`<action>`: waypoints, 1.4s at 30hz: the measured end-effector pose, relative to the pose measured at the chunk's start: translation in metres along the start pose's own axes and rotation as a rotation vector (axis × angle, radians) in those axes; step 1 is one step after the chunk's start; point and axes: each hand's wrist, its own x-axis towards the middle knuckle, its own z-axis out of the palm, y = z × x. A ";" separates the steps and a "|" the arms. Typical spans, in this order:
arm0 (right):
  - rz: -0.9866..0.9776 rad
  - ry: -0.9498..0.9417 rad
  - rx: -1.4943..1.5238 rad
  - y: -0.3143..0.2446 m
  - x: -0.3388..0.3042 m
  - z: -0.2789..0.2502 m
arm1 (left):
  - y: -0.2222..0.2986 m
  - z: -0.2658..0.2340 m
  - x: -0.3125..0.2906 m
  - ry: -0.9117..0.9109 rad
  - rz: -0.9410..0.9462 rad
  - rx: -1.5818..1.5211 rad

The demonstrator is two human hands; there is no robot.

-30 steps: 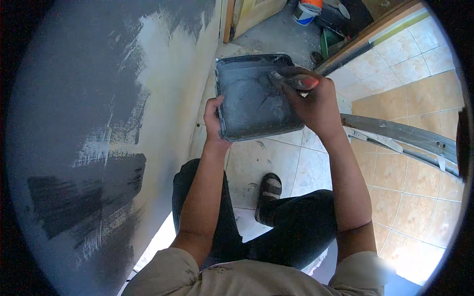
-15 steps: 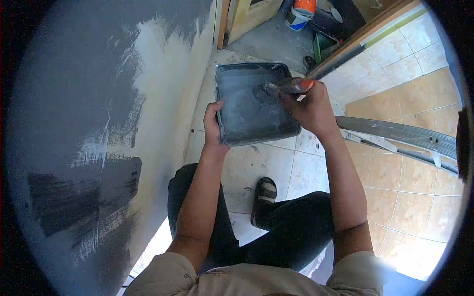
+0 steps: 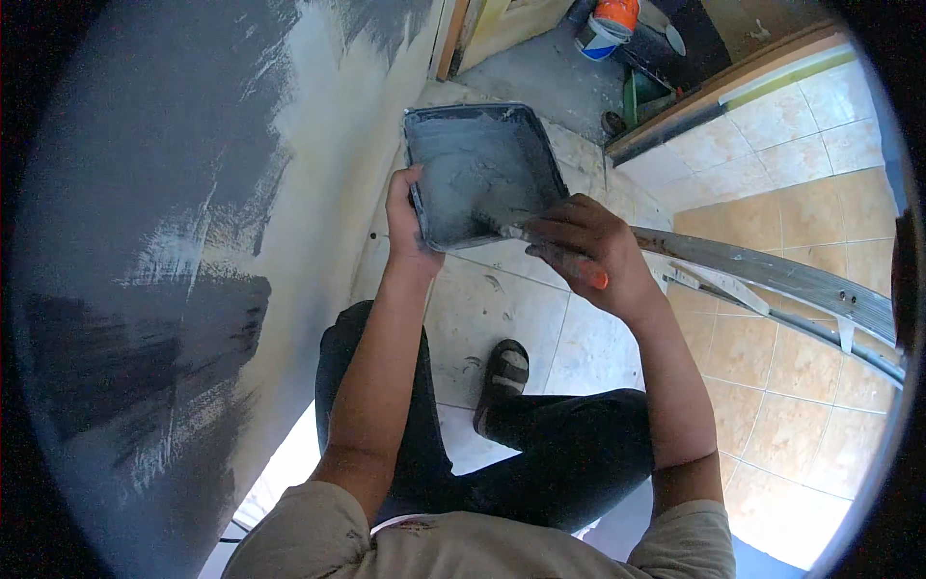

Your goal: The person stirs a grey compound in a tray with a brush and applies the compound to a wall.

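Head view: I have the left hand (image 3: 413, 217) gripping the black tray (image 3: 471, 113) by its left edge, above the tiled floor (image 3: 511, 304). The right hand (image 3: 593, 251), near the tray's near-right corner, pinches a brush (image 3: 511, 231), bristles in grey paint (image 3: 453, 174) by the near edge. Leftward, I see a part-painted wall (image 3: 193, 193).

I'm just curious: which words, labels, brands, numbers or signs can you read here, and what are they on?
None can be read.
White-and-blue bucket: any print is too small and blurred.
Shirt: dark marks in front, too unclear to call lettering.
Tray, brush, wall: no lettering visible.
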 end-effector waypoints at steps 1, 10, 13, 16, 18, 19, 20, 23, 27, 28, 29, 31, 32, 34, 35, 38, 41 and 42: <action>-0.040 -0.020 -0.010 0.001 -0.003 0.001 | -0.001 0.002 -0.002 0.020 0.019 0.003; -0.083 -0.075 0.012 0.002 -0.013 -0.011 | -0.009 -0.002 0.002 -0.061 0.023 -0.020; -0.092 -0.075 0.015 0.004 -0.016 -0.016 | -0.012 0.004 0.001 -0.054 0.006 0.021; -0.081 -0.103 -0.034 0.003 -0.016 -0.020 | -0.012 0.007 -0.001 -0.048 -0.003 0.048; -0.061 -0.112 -0.067 0.002 -0.016 -0.021 | -0.014 0.006 0.000 -0.049 -0.009 0.042; -0.059 -0.111 -0.046 0.002 -0.015 -0.022 | -0.015 0.006 0.002 -0.051 -0.012 0.020; -0.057 -0.111 -0.025 0.002 -0.015 -0.022 | -0.016 0.006 0.002 -0.052 -0.013 -0.002; -0.018 -0.089 0.030 0.003 -0.018 -0.024 | -0.014 0.010 -0.002 -0.053 -0.028 0.010; -0.051 -0.121 0.038 0.004 -0.017 -0.032 | -0.014 0.002 0.005 -0.046 -0.057 0.006; -0.030 -0.115 0.072 0.003 -0.016 -0.032 | -0.013 0.000 0.008 -0.052 -0.056 -0.003; -0.008 -0.110 0.107 0.002 -0.015 -0.032 | -0.012 -0.003 0.009 -0.058 -0.054 -0.012; -0.024 -0.109 0.102 0.003 -0.013 -0.034 | -0.012 0.000 0.006 -0.024 -0.030 0.017; -0.039 -0.107 0.094 0.003 -0.012 -0.035 | -0.012 0.002 0.004 0.006 -0.009 0.045; -0.025 -0.100 0.091 0.002 -0.012 -0.036 | -0.012 0.000 0.005 -0.004 -0.006 0.040; -0.013 -0.092 0.086 0.001 -0.012 -0.036 | -0.011 -0.001 0.006 -0.017 -0.002 0.036; -0.008 -0.075 0.092 0.002 -0.013 -0.034 | -0.009 -0.005 0.009 -0.018 -0.006 0.051; 0.088 -0.061 0.147 0.001 -0.014 -0.036 | -0.010 -0.008 0.014 0.002 0.027 0.059; 0.086 -0.064 0.147 0.002 -0.015 -0.037 | -0.010 -0.009 0.015 0.003 0.029 0.056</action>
